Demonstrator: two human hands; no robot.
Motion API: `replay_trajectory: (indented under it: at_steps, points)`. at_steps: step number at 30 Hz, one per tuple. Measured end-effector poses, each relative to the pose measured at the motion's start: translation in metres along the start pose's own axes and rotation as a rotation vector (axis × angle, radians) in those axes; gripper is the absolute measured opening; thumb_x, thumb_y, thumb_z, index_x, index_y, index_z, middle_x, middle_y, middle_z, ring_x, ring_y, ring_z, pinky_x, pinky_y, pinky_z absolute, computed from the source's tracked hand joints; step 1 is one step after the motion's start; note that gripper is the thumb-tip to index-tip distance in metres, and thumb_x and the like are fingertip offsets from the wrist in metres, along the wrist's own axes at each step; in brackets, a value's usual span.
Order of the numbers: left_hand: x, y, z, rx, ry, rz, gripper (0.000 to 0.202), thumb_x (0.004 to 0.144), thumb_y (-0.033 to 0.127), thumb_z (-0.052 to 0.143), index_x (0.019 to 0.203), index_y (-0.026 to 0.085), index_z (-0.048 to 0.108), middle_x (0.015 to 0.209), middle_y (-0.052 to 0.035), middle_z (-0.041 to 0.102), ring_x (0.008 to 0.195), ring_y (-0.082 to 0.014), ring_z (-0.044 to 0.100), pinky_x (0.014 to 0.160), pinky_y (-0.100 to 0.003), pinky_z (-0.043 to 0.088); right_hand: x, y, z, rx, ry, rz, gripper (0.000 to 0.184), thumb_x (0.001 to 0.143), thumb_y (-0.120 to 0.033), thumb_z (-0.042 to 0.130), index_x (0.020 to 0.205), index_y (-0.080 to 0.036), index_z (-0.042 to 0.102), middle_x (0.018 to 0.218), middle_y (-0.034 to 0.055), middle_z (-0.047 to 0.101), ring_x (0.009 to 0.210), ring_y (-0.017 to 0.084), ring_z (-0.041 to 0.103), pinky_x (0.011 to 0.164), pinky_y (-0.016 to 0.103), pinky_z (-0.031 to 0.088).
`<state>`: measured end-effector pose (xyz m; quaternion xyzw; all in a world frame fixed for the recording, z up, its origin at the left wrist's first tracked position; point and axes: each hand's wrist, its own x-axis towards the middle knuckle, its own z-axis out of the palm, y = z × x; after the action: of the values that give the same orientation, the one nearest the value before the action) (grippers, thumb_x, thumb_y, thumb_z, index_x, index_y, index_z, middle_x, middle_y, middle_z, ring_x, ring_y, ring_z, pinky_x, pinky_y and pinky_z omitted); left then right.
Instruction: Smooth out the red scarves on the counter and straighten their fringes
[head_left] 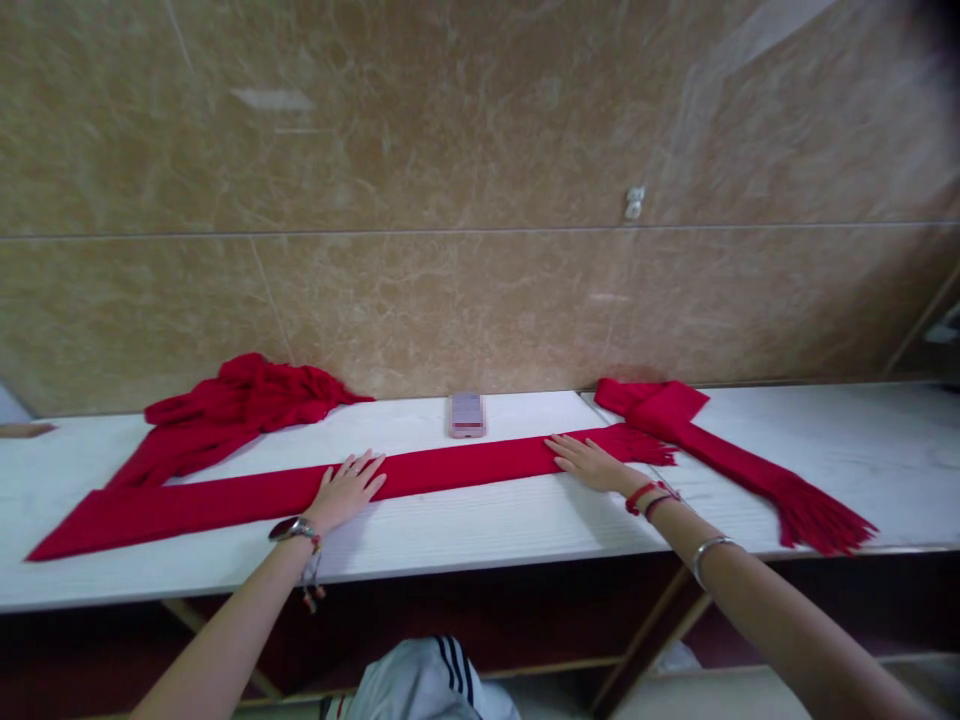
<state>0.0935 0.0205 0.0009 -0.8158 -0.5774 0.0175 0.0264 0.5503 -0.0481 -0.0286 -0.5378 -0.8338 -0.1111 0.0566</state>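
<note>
A long red scarf [465, 467] lies flat in a narrow strip along the white table [480, 540], its fringe at the right end. My left hand [349, 492] rests on the strip left of its middle, fingers spread. Toward the fringed end, my right hand [585, 462] lies flat on the cloth with its fingers stretched out. Neither hand grips anything. At the left, the strip slants and runs back into a crumpled heap of red cloth [247, 405] by the wall.
Another red fringed scarf [720, 455], folded over at its top, lies at the right. A phone [468, 414] sits near the wall behind the strip. The tan marbled wall [450, 310] closes off the table's back. Dark open shelving [525, 620] shows below its front edge.
</note>
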Motion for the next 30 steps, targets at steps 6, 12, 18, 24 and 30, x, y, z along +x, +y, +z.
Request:
replay_trajectory:
  at_steps: [6,12,18,24,30]
  points:
    - [0.002,0.003,-0.003,-0.023,-0.019,-0.017,0.052,0.089,0.042,0.022,0.139,0.03,0.024,0.147,-0.0007,0.018,0.133,-0.0284,0.018,0.102,-0.054,0.018,-0.019,0.024,-0.015,-0.038,-0.072,0.149,0.039,0.09,-0.025,0.031,0.123,-0.016,0.049,0.136,0.0156,0.04,0.127,0.029,0.033,0.092,0.057,0.036]
    - [0.0,0.004,-0.005,-0.003,-0.038,-0.012,0.052,0.089,0.042,0.02,0.14,0.029,0.021,0.148,-0.0014,0.016,0.133,-0.0297,0.016,0.101,-0.055,0.018,0.034,-0.076,-0.031,0.172,0.002,-0.111,0.05,0.087,-0.032,0.039,0.133,-0.011,0.039,0.137,0.0148,0.039,0.127,0.023,0.034,0.104,0.039,0.03]
    - [-0.005,0.008,-0.01,0.006,-0.057,-0.025,0.053,0.089,0.043,0.019,0.14,0.029,0.021,0.148,-0.0015,0.016,0.133,-0.029,0.016,0.101,-0.053,0.02,0.051,-0.082,-0.032,0.303,-0.066,-0.181,0.049,0.088,-0.037,0.036,0.13,-0.013,0.043,0.134,0.0122,0.044,0.123,0.021,0.04,0.102,0.036,0.033]
    - [-0.002,0.004,-0.006,0.016,-0.041,-0.004,0.053,0.089,0.042,0.019,0.14,0.029,0.022,0.147,-0.0016,0.017,0.134,-0.0284,0.016,0.101,-0.053,0.019,0.015,0.042,-0.021,0.175,-0.09,0.11,0.042,0.087,-0.025,0.036,0.12,-0.006,0.053,0.122,0.0181,0.054,0.114,0.024,0.05,0.099,0.039,0.036]
    - [0.002,0.001,-0.001,0.023,-0.046,-0.02,0.053,0.089,0.043,0.019,0.14,0.029,0.02,0.147,0.0001,0.018,0.133,-0.0278,0.017,0.102,-0.053,0.019,0.02,0.095,-0.041,0.19,-0.346,0.27,0.048,0.074,-0.025,0.056,0.121,-0.012,0.053,0.122,0.016,0.055,0.111,0.028,0.051,0.093,0.039,0.04]
